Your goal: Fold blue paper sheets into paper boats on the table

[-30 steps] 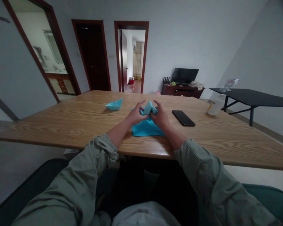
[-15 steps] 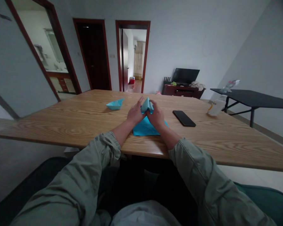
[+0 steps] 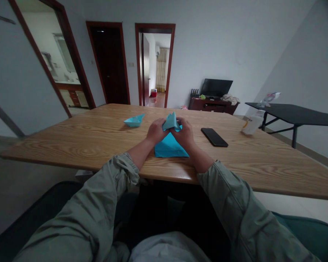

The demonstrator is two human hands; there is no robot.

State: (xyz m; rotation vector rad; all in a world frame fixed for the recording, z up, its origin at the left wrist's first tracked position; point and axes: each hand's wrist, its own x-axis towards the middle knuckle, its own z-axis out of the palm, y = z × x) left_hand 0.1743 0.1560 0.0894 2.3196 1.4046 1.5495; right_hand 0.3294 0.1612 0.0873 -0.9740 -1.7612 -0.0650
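My left hand [image 3: 155, 131] and my right hand [image 3: 184, 135] meet over the middle of a wooden table [image 3: 93, 142]. Both are closed on a small folded piece of blue paper [image 3: 171, 122] held just above the tabletop. Under my hands lies a flat stack of blue paper sheets [image 3: 169, 147]. A finished blue paper boat [image 3: 134, 120] rests on the table to the left, apart from my hands.
A black phone [image 3: 214, 137] lies flat to the right of my hands. A white bottle [image 3: 252, 123] lies near the table's far right edge. A black side table [image 3: 295, 113] stands at the right, and doorways open in the far wall.
My fingers were spread around the folded paper a second ago; they have closed on it, and the paper now points up a little higher between both hands.
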